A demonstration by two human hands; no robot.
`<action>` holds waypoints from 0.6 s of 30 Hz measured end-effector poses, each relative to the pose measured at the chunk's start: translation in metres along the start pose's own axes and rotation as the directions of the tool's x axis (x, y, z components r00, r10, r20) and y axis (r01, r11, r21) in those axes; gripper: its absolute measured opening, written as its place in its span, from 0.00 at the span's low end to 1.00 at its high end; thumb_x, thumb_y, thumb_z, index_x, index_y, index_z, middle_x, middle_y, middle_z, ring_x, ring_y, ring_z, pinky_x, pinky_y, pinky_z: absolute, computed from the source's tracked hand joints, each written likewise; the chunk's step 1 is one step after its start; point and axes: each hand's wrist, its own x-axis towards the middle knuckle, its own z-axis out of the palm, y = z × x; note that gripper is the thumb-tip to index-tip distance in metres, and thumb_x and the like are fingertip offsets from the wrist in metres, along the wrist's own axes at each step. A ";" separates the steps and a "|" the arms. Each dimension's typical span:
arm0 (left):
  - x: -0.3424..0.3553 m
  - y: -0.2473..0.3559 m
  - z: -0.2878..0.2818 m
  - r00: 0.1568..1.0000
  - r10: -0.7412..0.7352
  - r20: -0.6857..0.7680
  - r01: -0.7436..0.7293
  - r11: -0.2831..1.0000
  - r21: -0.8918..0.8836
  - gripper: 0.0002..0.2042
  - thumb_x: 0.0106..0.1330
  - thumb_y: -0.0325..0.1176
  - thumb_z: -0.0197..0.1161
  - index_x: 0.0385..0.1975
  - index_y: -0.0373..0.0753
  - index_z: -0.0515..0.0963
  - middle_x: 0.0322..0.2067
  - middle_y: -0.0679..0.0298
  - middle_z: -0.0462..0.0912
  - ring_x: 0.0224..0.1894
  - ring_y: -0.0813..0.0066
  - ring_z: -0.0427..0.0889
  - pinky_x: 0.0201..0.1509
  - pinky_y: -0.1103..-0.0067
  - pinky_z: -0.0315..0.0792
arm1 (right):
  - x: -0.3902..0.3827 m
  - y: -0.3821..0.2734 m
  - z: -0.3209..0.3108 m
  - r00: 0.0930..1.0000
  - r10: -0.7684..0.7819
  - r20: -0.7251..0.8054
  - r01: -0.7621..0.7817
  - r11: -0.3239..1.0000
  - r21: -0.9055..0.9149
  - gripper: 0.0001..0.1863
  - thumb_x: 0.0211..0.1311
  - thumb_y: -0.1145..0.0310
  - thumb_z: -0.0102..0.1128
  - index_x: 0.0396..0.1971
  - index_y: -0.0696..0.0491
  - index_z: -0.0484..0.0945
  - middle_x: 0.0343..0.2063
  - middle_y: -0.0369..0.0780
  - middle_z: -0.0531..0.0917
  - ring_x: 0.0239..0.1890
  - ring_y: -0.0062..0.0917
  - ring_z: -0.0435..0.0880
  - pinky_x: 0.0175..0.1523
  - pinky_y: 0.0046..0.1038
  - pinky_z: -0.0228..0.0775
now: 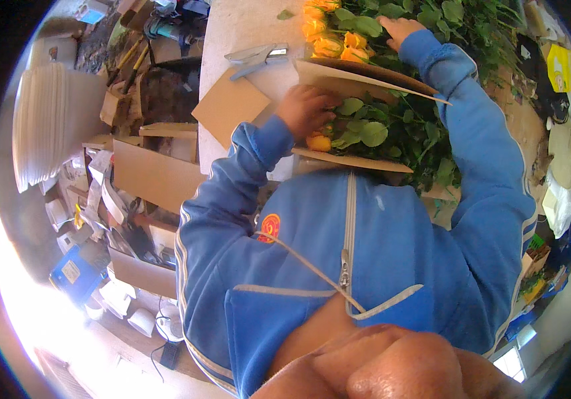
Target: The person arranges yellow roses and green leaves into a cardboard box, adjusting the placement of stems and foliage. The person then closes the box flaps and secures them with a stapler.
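Note:
My left hand (pixel 309 110), fingers curled, reaches between two bent cardboard sheets beside an orange rose (pixel 319 141) and leafy stems (pixel 372 133); what it holds is hidden. The upper cardboard sheet (pixel 359 76) stands tilted over those stems, the lower one (pixel 349 160) lies near my chest. Beyond them, my right hand (pixel 395 32) rests open, fingers slightly bent, on foliage beside a bunch of yellow-orange roses (pixel 329 45). A metal cutting tool (pixel 255 56) lies on the pale tabletop (pixel 239 26), and a square cardboard piece (pixel 229 110) is left of my left hand.
At left are stacked white sheets (pixel 46 123), cardboard boxes (pixel 152 169), a blue crate (pixel 76 272) and cluttered tools. More rose foliage (pixel 478 33) covers the table's upper right. Bags and a yellow package (pixel 558 66) sit at the far right.

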 end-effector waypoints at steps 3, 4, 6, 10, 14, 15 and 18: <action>0.000 0.006 -0.002 0.998 -0.058 0.026 0.058 0.998 0.032 0.15 0.54 0.38 0.65 0.43 0.48 0.79 0.40 0.64 0.79 0.45 0.60 0.75 0.48 0.66 0.67 | -0.012 0.010 -0.024 0.983 -0.063 -0.175 0.083 0.990 0.112 0.24 0.61 0.67 0.55 0.58 0.48 0.63 0.47 0.48 0.78 0.47 0.43 0.78 0.51 0.41 0.71; 0.001 0.007 -0.003 0.998 -0.054 0.019 0.054 0.998 0.028 0.16 0.54 0.38 0.65 0.43 0.48 0.79 0.40 0.64 0.79 0.45 0.60 0.75 0.48 0.66 0.67 | -0.020 0.016 -0.041 0.919 -0.117 -0.376 0.192 0.967 0.168 0.22 0.61 0.68 0.55 0.55 0.48 0.67 0.45 0.48 0.79 0.46 0.43 0.79 0.51 0.40 0.71; 0.001 0.008 -0.003 0.999 -0.037 0.003 0.037 0.999 0.019 0.17 0.53 0.37 0.66 0.44 0.47 0.78 0.40 0.64 0.79 0.45 0.59 0.75 0.47 0.66 0.67 | -0.041 0.022 -0.081 0.846 -0.045 -0.532 0.215 0.940 0.264 0.13 0.61 0.68 0.54 0.46 0.52 0.72 0.37 0.47 0.78 0.40 0.41 0.78 0.46 0.38 0.71; -0.002 0.001 0.001 1.000 -0.008 0.019 0.008 0.999 0.048 0.18 0.53 0.36 0.65 0.45 0.45 0.77 0.39 0.62 0.79 0.45 0.57 0.75 0.46 0.65 0.68 | -0.143 0.030 -0.178 0.748 0.034 -0.663 0.231 0.923 0.309 0.12 0.64 0.67 0.52 0.43 0.57 0.75 0.38 0.46 0.78 0.41 0.37 0.77 0.48 0.33 0.69; -0.011 -0.003 0.012 0.998 -0.057 -0.028 0.058 0.997 0.051 0.18 0.53 0.34 0.64 0.46 0.43 0.77 0.42 0.60 0.80 0.47 0.58 0.76 0.50 0.65 0.69 | -0.245 -0.018 -0.202 0.843 -0.077 -0.532 0.171 0.977 0.130 0.13 0.62 0.72 0.52 0.45 0.57 0.77 0.43 0.43 0.79 0.45 0.32 0.79 0.50 0.29 0.68; -0.013 -0.003 0.014 0.994 -0.085 -0.068 0.089 0.995 0.055 0.18 0.54 0.34 0.64 0.46 0.42 0.77 0.43 0.60 0.80 0.48 0.58 0.76 0.52 0.65 0.68 | -0.252 -0.031 -0.193 0.872 -0.205 -0.445 0.278 0.955 0.104 0.12 0.59 0.72 0.54 0.42 0.55 0.78 0.40 0.42 0.79 0.41 0.34 0.79 0.45 0.31 0.70; -0.014 -0.002 0.016 0.993 -0.005 -0.115 0.007 1.000 0.014 0.17 0.55 0.35 0.63 0.46 0.42 0.77 0.45 0.58 0.79 0.47 0.57 0.76 0.52 0.67 0.70 | -0.234 -0.058 -0.130 0.869 -0.183 -0.459 0.352 0.881 0.316 0.10 0.53 0.71 0.59 0.37 0.51 0.78 0.29 0.40 0.74 0.29 0.37 0.78 0.31 0.37 0.70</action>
